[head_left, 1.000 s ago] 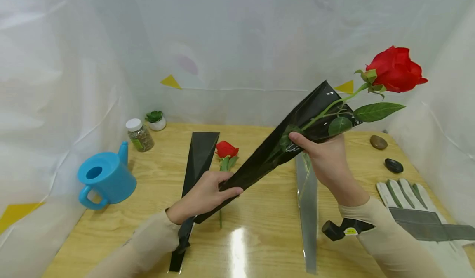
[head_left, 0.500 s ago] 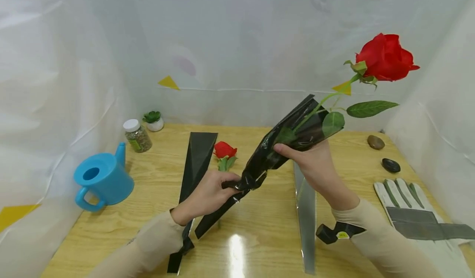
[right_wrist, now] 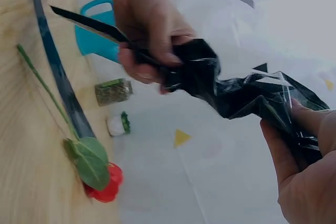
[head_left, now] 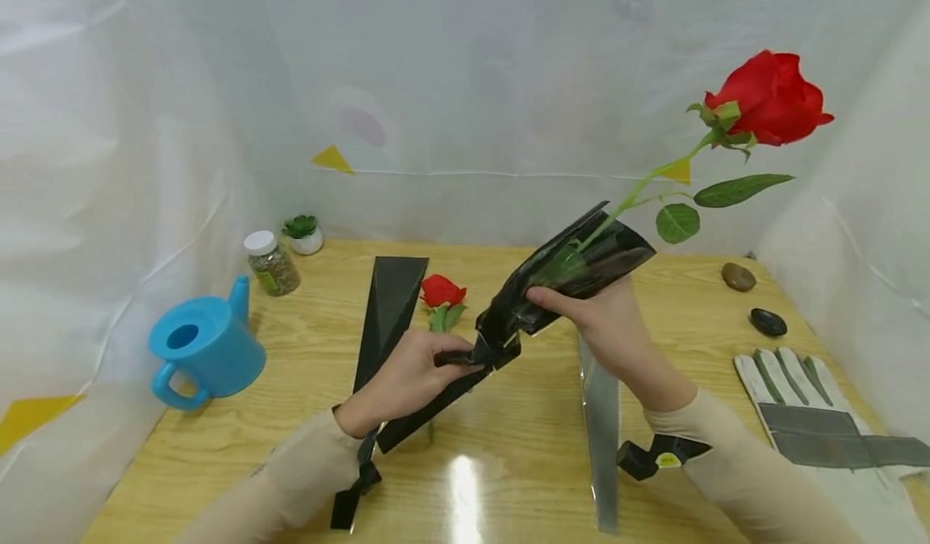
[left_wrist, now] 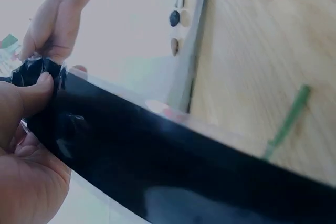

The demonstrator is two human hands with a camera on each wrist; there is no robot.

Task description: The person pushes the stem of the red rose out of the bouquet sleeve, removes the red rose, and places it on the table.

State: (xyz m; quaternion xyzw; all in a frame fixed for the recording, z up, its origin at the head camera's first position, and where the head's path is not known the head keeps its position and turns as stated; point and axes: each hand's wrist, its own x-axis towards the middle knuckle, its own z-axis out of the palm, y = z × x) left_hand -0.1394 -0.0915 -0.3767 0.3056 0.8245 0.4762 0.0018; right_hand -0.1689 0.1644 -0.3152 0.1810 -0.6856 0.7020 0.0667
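Observation:
A red rose [head_left: 770,100] leans up to the right, its lower stem inside a black flower sleeve [head_left: 501,318]. My right hand [head_left: 606,330] grips the sleeve's upper part, thumb on the near side. Lower down, my left hand [head_left: 417,374] pinches the sleeve, which is crumpled and bent between the hands. In the left wrist view the sleeve's flat tail [left_wrist: 157,150] stretches from the left hand. The right wrist view shows the crumpled film [right_wrist: 236,93] between both hands. Behind the left hand, a second rose [head_left: 442,291] lies beside another black sleeve [head_left: 392,302].
A grey sleeve [head_left: 601,447] lies right of centre. At left are a blue watering can [head_left: 211,346], a jar [head_left: 272,265] and a small potted succulent [head_left: 303,235]. On the right lie a brown stone [head_left: 738,277], a black stone [head_left: 768,322] and work gloves [head_left: 806,423].
The left hand has moved up along the sleeve, crumpling and bending its lower half. The right hand has come slightly left and down, and more of the rose's stem shows above the sleeve.

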